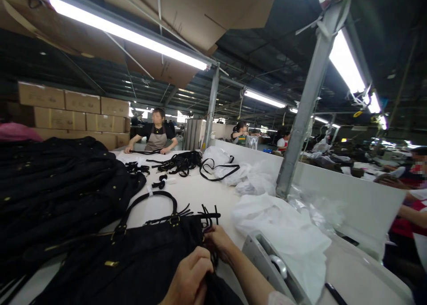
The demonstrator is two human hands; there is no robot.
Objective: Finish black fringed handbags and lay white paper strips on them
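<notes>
A black handbag (147, 256) with gold-coloured fittings lies on the table in front of me, its looped handle (151, 194) standing up at the far side. My left hand (191, 271) is closed on the black fabric near the bag's right end. Just beyond it, my right hand (216, 242) reaches to that same end, below some thin black strips (210, 215). Its fingers are curled against the bag, and their tips are partly hidden, so what they pinch cannot be made out.
Black bags (66, 189) are heaped at the left. Black straps (182, 162) lie farther back, where a person in an apron (156, 140) handles a strap. White plastic sheeting (280, 225), a grey metal device (275, 265) and a metal post (305, 95) are at the right.
</notes>
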